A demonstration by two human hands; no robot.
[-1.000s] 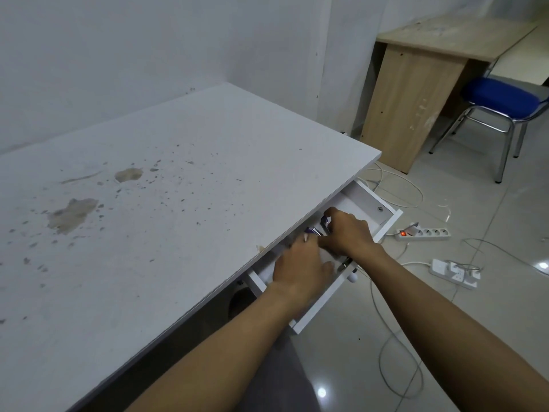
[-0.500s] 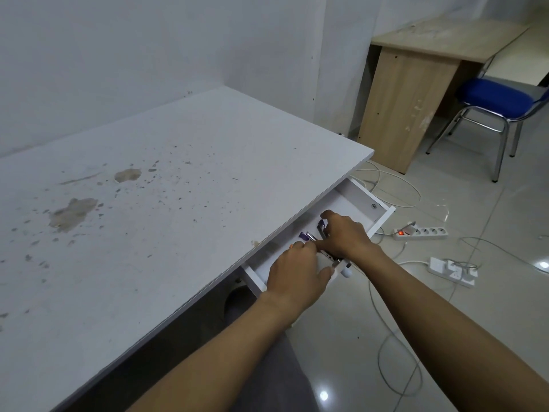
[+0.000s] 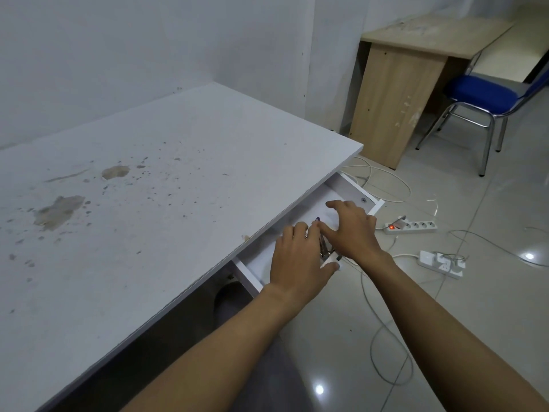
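A shallow white drawer (image 3: 350,185) stands pulled out from under the white desk top (image 3: 166,185). Both my hands are inside it. My left hand (image 3: 297,257) has its fingers bent over a small bundle of pens (image 3: 322,246), with its thumb stretched along the drawer's front edge beneath their ends. My right hand (image 3: 352,230) hovers just to the right with fingers spread, its thumb close to the pens' purple tip. Most of the pens are hidden by my hands.
The desk top is stained and speckled at the left. On the tiled floor to the right lie two white power strips (image 3: 411,227) (image 3: 442,263) and loose cables (image 3: 386,352). Beyond stand a wooden desk (image 3: 395,93) and a blue chair (image 3: 481,93).
My right hand has uncurled from the pens and spread its fingers toward the drawer's right end. My left hand stays over the pens.
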